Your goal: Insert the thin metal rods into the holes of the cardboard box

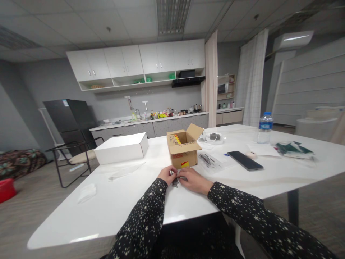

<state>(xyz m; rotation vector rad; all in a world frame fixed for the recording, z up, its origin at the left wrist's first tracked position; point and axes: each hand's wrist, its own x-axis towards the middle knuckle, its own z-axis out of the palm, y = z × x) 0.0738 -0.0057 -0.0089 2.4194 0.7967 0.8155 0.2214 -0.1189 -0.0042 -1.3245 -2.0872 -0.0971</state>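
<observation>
My left hand (167, 175) and my right hand (194, 180) meet over the white table, just in front of an open cardboard box (183, 158). Both have their fingers closed around the upper end of a small bundle of thin dark rods (175, 182), too small to name more exactly. The lower ends of the rods fan out between the hands, toward me. To the right of the box lies a clear plastic bag (211, 162) with several similar dark, slender pieces in it. The box's flaps stand up and out; its inside is mostly hidden.
On the table (129, 201) a white box (122, 147) stands at the left, near crumpled white plastic (87, 192). At the right are a black phone (245, 160), a water bottle (265, 128), a green package (295, 149) and a coiled white cable (212, 137). A chair (81, 157) stands beyond the left edge.
</observation>
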